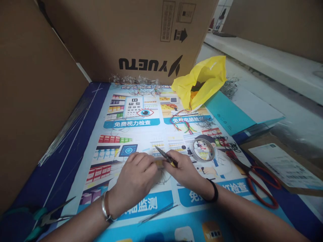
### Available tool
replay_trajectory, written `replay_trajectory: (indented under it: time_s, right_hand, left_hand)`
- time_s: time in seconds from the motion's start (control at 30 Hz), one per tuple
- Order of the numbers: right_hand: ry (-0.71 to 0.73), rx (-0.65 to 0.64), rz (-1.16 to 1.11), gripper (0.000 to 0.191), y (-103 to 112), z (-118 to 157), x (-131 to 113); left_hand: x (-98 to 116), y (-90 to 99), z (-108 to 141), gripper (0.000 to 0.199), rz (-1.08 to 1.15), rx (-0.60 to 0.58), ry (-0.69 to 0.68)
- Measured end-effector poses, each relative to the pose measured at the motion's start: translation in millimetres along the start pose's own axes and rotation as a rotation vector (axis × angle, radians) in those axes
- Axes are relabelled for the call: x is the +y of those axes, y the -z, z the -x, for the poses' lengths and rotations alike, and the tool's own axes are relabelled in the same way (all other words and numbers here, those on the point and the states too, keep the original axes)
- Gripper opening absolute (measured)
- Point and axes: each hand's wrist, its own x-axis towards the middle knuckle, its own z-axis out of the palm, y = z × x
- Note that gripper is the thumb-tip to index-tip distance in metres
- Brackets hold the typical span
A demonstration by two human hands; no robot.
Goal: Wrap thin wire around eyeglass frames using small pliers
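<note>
Over the middle of the printed sheet, my right hand point(183, 168) is closed around small pliers point(166, 156) with dark pointed jaws and a yellow-marked handle. The jaws point up and left. Just to the left, my left hand point(138, 178) has its fingers pressed together, close to the pliers; what they pinch is too small to make out. Thin wire loops point(164, 177) hang below and between the hands. Several short dark wires point(158, 213) lie on the sheet nearer to me. A roll of clear tape point(204, 150) sits beyond my right hand.
Red-handled scissors point(262, 185) and a labelled cardboard piece point(287, 166) lie right. Green-handled pliers point(44, 216) rest at lower left, long wires point(67, 131) farther up. A yellow bag point(199, 82), coloured threads point(186, 126) and wire pieces point(136, 80) lie before a cardboard box point(126, 37).
</note>
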Motion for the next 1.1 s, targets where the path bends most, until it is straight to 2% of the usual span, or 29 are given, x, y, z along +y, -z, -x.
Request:
replay_trajectory:
  time_s: [0.1,0.17,0.3,0.4,0.6,0.83,0.93,1.1]
  right_hand:
    - [-0.006,-0.011,-0.029,0.005,1.5,0.4,-1.1]
    - [0.001,-0.022,-0.043,0.006,2.3,0.8,-1.7]
    - [0.022,-0.041,-0.041,0.010,2.3,1.4,-1.5]
    - [0.019,-0.044,-0.049,0.010,2.5,1.2,-1.3]
    - [0.080,-0.020,0.043,0.011,13.8,-2.4,-1.2]
    - [0.376,-0.006,0.503,0.008,25.3,-2.5,3.6]
    - [0.393,-0.001,0.651,0.009,25.9,-2.0,5.2]
    - [0.401,-0.008,0.752,0.009,28.3,-2.3,4.6]
  left_hand:
    - [-0.6,-0.2,0.7,0.012,0.189,0.048,0.099]
    - [-1.8,-1.4,1.7,0.011,0.378,0.012,0.212]
    - [-4.0,-4.4,2.5,0.016,0.759,-0.101,0.522]
    - [-5.2,-5.7,1.6,0.020,0.897,-0.100,0.628]
    - [-11.2,-6.0,1.3,0.020,0.942,-0.029,0.670]
    - [-16.8,-4.4,0.1,0.018,0.858,0.040,0.643]
    - [-17.2,-3.5,-0.4,0.018,0.819,0.035,0.614]
    - [-18.3,-4.4,1.4,0.017,0.760,0.035,0.553]
